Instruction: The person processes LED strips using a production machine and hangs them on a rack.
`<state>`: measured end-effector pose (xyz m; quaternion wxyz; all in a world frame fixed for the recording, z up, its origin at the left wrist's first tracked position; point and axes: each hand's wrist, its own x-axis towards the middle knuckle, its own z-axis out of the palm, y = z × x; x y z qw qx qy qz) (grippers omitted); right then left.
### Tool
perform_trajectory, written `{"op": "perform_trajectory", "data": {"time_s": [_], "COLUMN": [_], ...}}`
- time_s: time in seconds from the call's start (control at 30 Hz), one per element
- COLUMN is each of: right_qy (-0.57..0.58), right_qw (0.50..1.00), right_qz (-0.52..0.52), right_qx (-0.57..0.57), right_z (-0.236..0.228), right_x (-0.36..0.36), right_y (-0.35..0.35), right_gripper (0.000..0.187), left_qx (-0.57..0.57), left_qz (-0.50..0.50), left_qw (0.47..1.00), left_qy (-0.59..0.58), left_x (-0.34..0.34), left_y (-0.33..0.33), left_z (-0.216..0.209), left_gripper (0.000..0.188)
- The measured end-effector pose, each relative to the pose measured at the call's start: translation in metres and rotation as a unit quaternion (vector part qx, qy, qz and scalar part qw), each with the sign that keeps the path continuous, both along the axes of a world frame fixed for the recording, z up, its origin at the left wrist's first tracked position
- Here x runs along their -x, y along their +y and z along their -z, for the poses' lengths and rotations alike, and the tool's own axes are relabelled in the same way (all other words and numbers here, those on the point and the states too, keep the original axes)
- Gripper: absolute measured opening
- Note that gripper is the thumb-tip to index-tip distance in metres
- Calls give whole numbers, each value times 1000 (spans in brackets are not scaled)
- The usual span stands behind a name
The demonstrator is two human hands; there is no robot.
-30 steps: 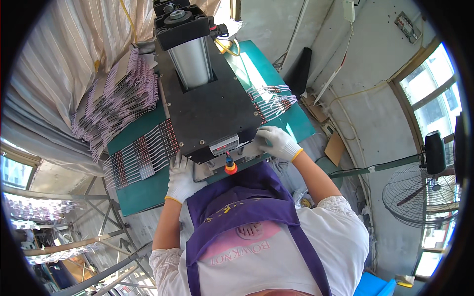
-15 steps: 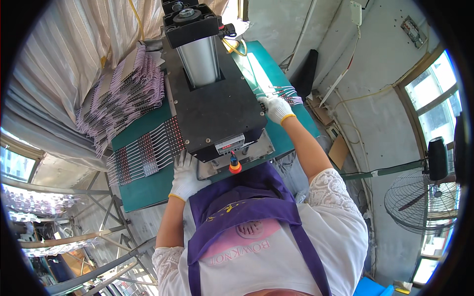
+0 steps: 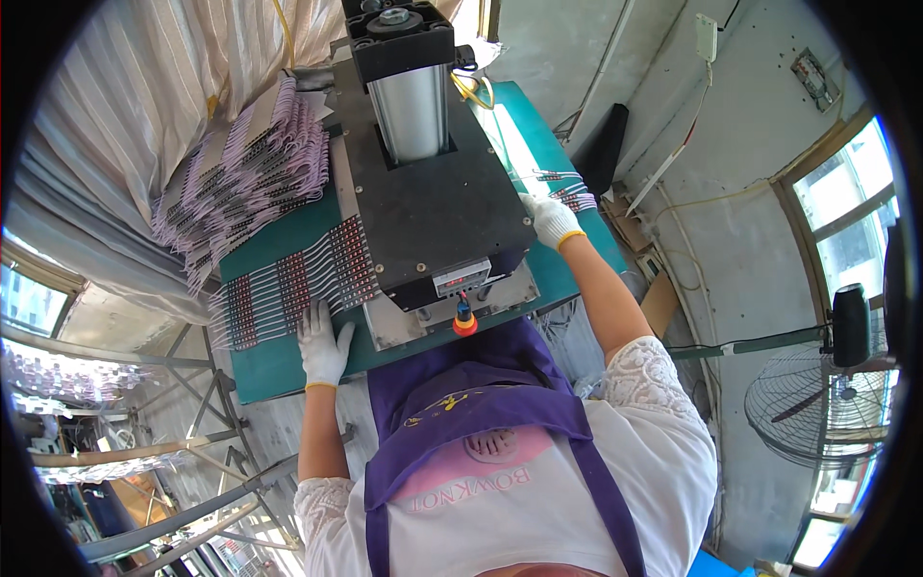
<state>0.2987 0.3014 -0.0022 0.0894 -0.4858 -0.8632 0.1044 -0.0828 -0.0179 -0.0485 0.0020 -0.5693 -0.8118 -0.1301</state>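
Observation:
A flat mat of LED module strings (image 3: 293,274), dark reddish blocks joined by pale wires, lies left of the black press (image 3: 433,207) and reaches its edge. My left hand (image 3: 324,348), in a white glove, rests open on the mat's near edge, fingers spread. At the press's right side, my gloved right hand (image 3: 556,222) has its fingers stretched toward the housing. They lie over the right-hand ends of the strings (image 3: 580,197), which fan out beyond them. What is under the right palm is hidden.
A tall pile of pink-wired module strings (image 3: 255,163) stands at the back left of the green table (image 3: 260,375). A red-and-yellow button (image 3: 465,323) projects from the press front. Metal rails (image 3: 183,447) run at the lower left; a wire-cage fan (image 3: 817,409) stands right.
My left hand has moved left from beside the press onto the mat of strings. My right hand has shifted slightly right and down. The view has shifted a little.

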Motion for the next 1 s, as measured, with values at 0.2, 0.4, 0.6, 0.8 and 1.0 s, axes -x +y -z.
{"op": "perform_trajectory", "data": {"time_s": [0.2, 0.4, 0.6, 0.8, 1.0], "right_qy": [-22, 83, 173, -1, 167], "right_qw": [997, 987, 957, 984, 979], "right_qz": [5, 8, 105, 161, -86], "right_qx": [-73, -135, -209, -73, 74], "right_z": [-17, -19, -13, 3, -28], "right_x": [-4, -6, -38, -89, -34], "right_y": [-12, -12, 23, 29, -93], "right_gripper": [32, 29, 27, 64, 61], "left_qx": [-33, -161, -143, -69, 78], "left_qz": [-26, -7, 48, 186, 219], "left_qw": [999, 984, 986, 977, 972], "left_qy": [-32, -80, -77, -83, -19], "left_x": [-2, -16, -29, -50, -58], "left_y": [4, 18, 18, 29, 27], "left_z": [-2, -9, -22, -36, -58], "left_gripper": [60, 45, 47, 65, 105]}}
